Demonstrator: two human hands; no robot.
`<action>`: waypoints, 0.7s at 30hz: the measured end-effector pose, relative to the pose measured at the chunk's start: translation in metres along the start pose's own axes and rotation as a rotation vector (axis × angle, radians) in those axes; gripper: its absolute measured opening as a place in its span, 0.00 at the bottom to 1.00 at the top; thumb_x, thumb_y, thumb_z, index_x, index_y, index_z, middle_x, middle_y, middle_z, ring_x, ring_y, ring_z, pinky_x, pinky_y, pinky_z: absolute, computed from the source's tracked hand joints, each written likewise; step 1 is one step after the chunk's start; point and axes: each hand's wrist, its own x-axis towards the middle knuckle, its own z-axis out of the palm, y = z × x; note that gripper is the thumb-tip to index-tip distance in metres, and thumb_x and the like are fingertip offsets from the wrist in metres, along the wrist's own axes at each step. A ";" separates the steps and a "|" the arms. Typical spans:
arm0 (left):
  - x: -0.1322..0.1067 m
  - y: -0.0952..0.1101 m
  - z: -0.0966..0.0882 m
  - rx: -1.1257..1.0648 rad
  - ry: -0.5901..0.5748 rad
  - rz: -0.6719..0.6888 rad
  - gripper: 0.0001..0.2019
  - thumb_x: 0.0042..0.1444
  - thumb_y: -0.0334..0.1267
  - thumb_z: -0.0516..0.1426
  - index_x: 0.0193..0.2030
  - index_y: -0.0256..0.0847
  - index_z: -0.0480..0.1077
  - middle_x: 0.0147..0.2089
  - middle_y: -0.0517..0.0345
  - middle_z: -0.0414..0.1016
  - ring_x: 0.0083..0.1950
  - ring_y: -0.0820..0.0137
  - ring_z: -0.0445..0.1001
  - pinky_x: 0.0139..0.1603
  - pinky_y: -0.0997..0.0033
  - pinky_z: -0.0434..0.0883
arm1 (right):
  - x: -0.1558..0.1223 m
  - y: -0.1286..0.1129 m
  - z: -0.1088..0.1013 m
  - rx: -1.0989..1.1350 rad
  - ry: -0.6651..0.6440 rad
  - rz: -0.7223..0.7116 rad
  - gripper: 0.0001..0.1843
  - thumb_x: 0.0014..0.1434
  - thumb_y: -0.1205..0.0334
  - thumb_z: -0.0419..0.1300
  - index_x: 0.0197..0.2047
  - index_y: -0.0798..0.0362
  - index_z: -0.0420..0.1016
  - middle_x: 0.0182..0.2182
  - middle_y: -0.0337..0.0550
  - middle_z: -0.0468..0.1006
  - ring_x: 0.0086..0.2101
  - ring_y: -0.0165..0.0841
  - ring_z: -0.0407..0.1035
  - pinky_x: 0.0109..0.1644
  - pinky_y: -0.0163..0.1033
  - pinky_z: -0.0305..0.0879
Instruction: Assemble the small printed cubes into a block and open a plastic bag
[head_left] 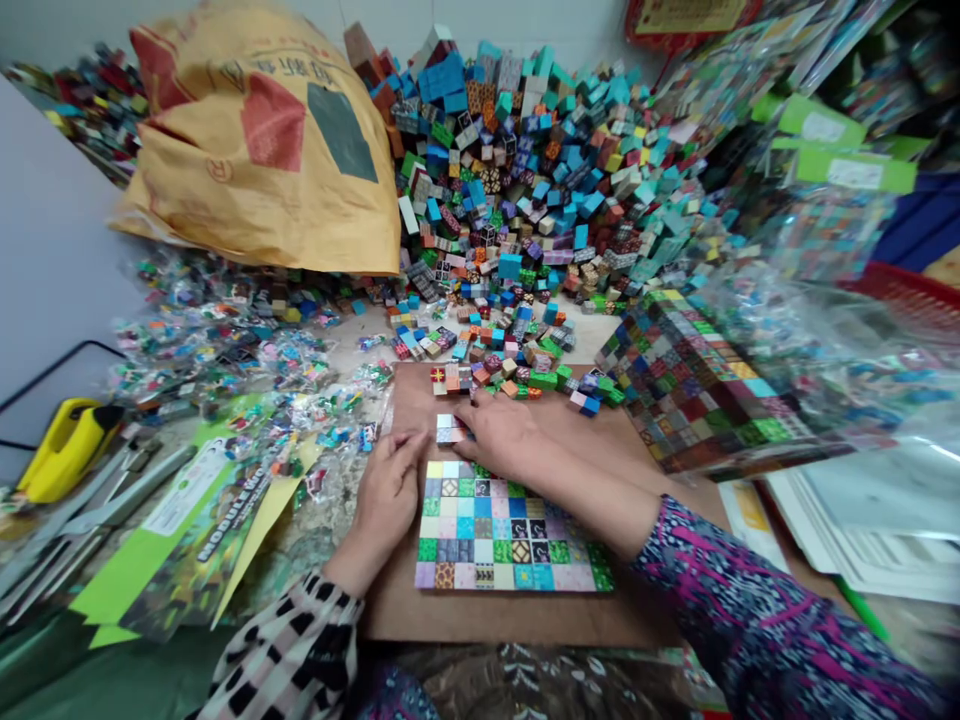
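Note:
My right hand point(504, 432) reaches over the brown board point(420, 620), its fingers bent around a short row of small printed cubes point(448, 430). Its fingertips are partly hidden behind the hand. Just left of those cubes is my left hand point(386, 492), thumb and forefinger pressed together; whatever is between them, if anything, cannot be made out. Below both hands lies a flat block of patterned cubes point(484, 550) set tightly in rows, with green, white, blue and dark faces. Loose cubes point(544, 380) are scattered at the board's far edge.
A big heap of cubes point(525, 180) rises against the wall beside a yellow sack point(202, 200). Small bagged figures point(247, 330) cover the left. A yellow-handled cutter point(64, 450) and green-topped cards point(180, 510) lie nearer. At right stands a large wrapped cube block point(690, 390).

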 end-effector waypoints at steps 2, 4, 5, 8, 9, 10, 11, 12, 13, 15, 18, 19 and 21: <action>0.001 0.001 0.000 0.011 0.010 -0.006 0.20 0.65 0.30 0.47 0.57 0.38 0.75 0.51 0.47 0.73 0.54 0.62 0.72 0.55 0.61 0.72 | 0.000 -0.001 -0.001 0.003 -0.013 0.005 0.17 0.64 0.54 0.58 0.51 0.55 0.77 0.50 0.56 0.76 0.45 0.44 0.71 0.45 0.44 0.65; 0.001 0.001 -0.001 0.015 0.014 -0.017 0.20 0.65 0.31 0.47 0.57 0.38 0.75 0.50 0.47 0.73 0.53 0.63 0.73 0.54 0.62 0.72 | 0.001 -0.002 -0.003 0.004 -0.020 0.004 0.18 0.64 0.54 0.59 0.53 0.55 0.76 0.50 0.56 0.76 0.46 0.44 0.70 0.44 0.43 0.65; 0.002 0.002 -0.001 0.013 0.014 -0.024 0.20 0.65 0.32 0.47 0.57 0.38 0.75 0.50 0.48 0.73 0.53 0.63 0.73 0.54 0.62 0.72 | 0.002 -0.002 -0.004 0.008 -0.019 0.007 0.19 0.64 0.53 0.58 0.53 0.55 0.76 0.50 0.56 0.75 0.46 0.44 0.70 0.45 0.43 0.65; 0.003 0.004 -0.003 0.000 0.015 -0.052 0.19 0.65 0.34 0.48 0.56 0.39 0.75 0.49 0.48 0.74 0.52 0.62 0.74 0.53 0.61 0.73 | 0.004 -0.004 -0.006 0.029 -0.011 0.013 0.19 0.64 0.54 0.58 0.53 0.54 0.75 0.50 0.56 0.75 0.47 0.44 0.70 0.46 0.44 0.65; 0.003 0.005 -0.003 -0.003 0.016 -0.066 0.19 0.65 0.35 0.49 0.56 0.40 0.76 0.49 0.49 0.74 0.51 0.62 0.74 0.53 0.61 0.73 | 0.005 -0.004 -0.006 0.039 -0.010 0.015 0.19 0.64 0.54 0.59 0.54 0.54 0.75 0.50 0.56 0.76 0.47 0.44 0.71 0.47 0.44 0.65; 0.003 0.006 -0.004 -0.006 0.017 -0.082 0.18 0.65 0.36 0.50 0.56 0.40 0.76 0.48 0.49 0.74 0.51 0.61 0.74 0.53 0.60 0.73 | 0.006 -0.005 -0.007 0.049 -0.011 0.015 0.19 0.63 0.53 0.60 0.54 0.54 0.76 0.50 0.56 0.76 0.47 0.44 0.71 0.48 0.44 0.65; 0.004 0.006 -0.004 -0.010 0.022 -0.101 0.18 0.65 0.37 0.50 0.55 0.40 0.76 0.48 0.49 0.74 0.50 0.61 0.74 0.52 0.60 0.74 | 0.007 -0.006 -0.006 0.058 -0.011 0.013 0.20 0.63 0.53 0.60 0.54 0.54 0.76 0.50 0.56 0.76 0.47 0.44 0.71 0.48 0.44 0.65; 0.004 0.007 -0.004 -0.014 0.029 -0.119 0.18 0.64 0.38 0.50 0.55 0.40 0.76 0.48 0.49 0.74 0.50 0.61 0.75 0.52 0.60 0.74 | 0.008 -0.008 -0.006 0.066 -0.008 0.007 0.20 0.63 0.53 0.61 0.55 0.54 0.76 0.50 0.56 0.76 0.47 0.43 0.71 0.48 0.44 0.66; 0.004 0.008 -0.005 -0.020 0.038 -0.136 0.18 0.64 0.39 0.50 0.55 0.40 0.76 0.48 0.49 0.74 0.50 0.61 0.75 0.52 0.59 0.74 | 0.009 -0.009 -0.004 0.073 -0.001 0.002 0.21 0.62 0.53 0.61 0.55 0.54 0.76 0.50 0.56 0.76 0.46 0.43 0.71 0.48 0.43 0.66; 0.004 0.009 -0.005 -0.038 0.061 -0.166 0.19 0.64 0.39 0.50 0.56 0.40 0.75 0.50 0.49 0.74 0.52 0.61 0.74 0.55 0.58 0.73 | 0.011 -0.011 0.001 0.087 0.030 -0.011 0.19 0.62 0.54 0.62 0.54 0.53 0.76 0.49 0.54 0.76 0.45 0.43 0.72 0.47 0.43 0.66; 0.003 0.011 -0.009 -0.085 0.084 -0.224 0.19 0.63 0.40 0.51 0.58 0.40 0.72 0.51 0.49 0.74 0.53 0.61 0.75 0.57 0.56 0.72 | 0.013 -0.011 0.009 0.121 0.078 -0.066 0.16 0.61 0.55 0.62 0.51 0.50 0.78 0.45 0.51 0.78 0.43 0.41 0.72 0.44 0.43 0.66; 0.003 0.013 -0.011 -0.098 0.090 -0.241 0.20 0.63 0.40 0.51 0.59 0.40 0.72 0.51 0.49 0.74 0.52 0.62 0.75 0.57 0.56 0.72 | 0.013 -0.009 0.010 0.132 0.083 -0.087 0.15 0.61 0.56 0.62 0.50 0.49 0.78 0.44 0.50 0.78 0.42 0.41 0.72 0.43 0.44 0.66; 0.003 0.018 -0.017 -0.092 0.098 -0.246 0.20 0.63 0.41 0.52 0.60 0.41 0.71 0.50 0.50 0.73 0.50 0.62 0.76 0.55 0.57 0.74 | 0.012 -0.003 0.008 0.133 0.107 -0.107 0.12 0.63 0.58 0.60 0.49 0.47 0.78 0.42 0.47 0.79 0.40 0.40 0.71 0.42 0.44 0.65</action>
